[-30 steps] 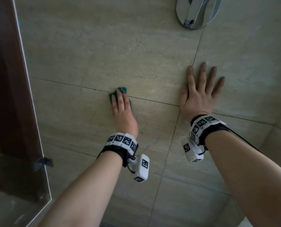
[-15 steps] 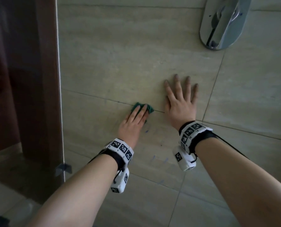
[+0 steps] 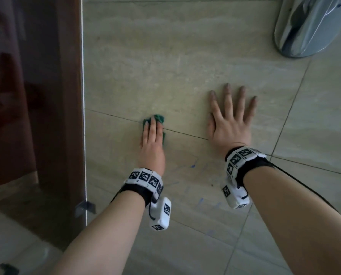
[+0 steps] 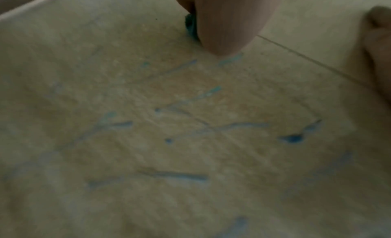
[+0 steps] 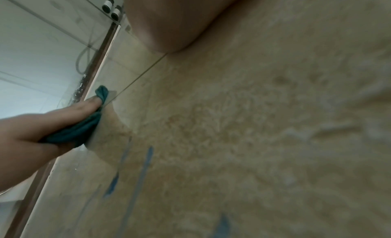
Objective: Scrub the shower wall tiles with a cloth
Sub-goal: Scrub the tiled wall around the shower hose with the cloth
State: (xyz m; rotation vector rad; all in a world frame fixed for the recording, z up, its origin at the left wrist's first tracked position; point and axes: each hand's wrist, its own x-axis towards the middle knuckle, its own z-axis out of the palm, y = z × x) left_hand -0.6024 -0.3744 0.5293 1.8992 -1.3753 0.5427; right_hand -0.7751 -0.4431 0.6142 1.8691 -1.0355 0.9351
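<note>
My left hand (image 3: 152,135) presses a small teal cloth (image 3: 158,118) flat against the beige wall tiles (image 3: 165,66), right on a horizontal grout line. Its fingers lie straight over the cloth, which shows only at the fingertips and beside them. From the right wrist view the cloth (image 5: 74,132) sits between that hand (image 5: 42,122) and the wall. My right hand (image 3: 231,120) is spread flat on the tile to the right, holding nothing. Blue marks (image 3: 193,166) streak the tile below the cloth, and the left wrist view shows these marks (image 4: 293,138) close up.
A chrome fitting (image 3: 308,26) is mounted on the wall at the upper right. The glass shower panel's edge (image 3: 83,96) runs down the left, with a metal clamp (image 3: 85,208) low on it. Dark brown wood (image 3: 36,96) shows behind the glass.
My left hand swept the cloth right along the grout line toward my right hand, then back to the left. The right hand shifted slightly left and stays flat on the wall.
</note>
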